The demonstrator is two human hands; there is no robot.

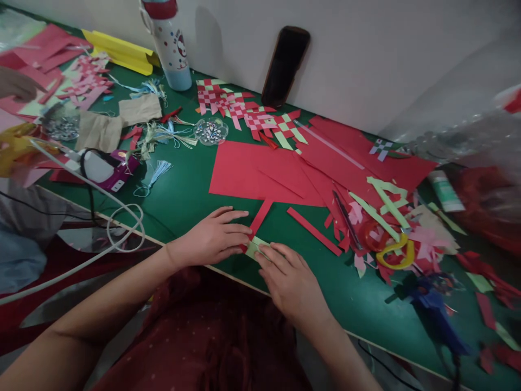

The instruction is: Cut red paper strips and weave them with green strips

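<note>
My left hand [214,236] reaches in from the left, its fingers stretched out and the index finger raised a little. Its fingertips rest on the lower end of a red paper strip [261,216]. Opposite it, my right hand [291,279] has its fingers closed together over a short light-green paper strip [254,247], which meets the red one. My thumbs are mostly hidden. A second red strip [314,231] lies loose to the right, and a large red paper sheet [248,171] lies just beyond my hands.
At right, yellow-handled scissors [396,258], a pen [347,220], a blue glue gun [437,309] and paper scraps crowd the green table [187,201]. Woven paper fish [240,106], a bead dish [211,131], a bottle [171,49] and a phone [286,65] stand behind. Another person's hand [18,84] is far left.
</note>
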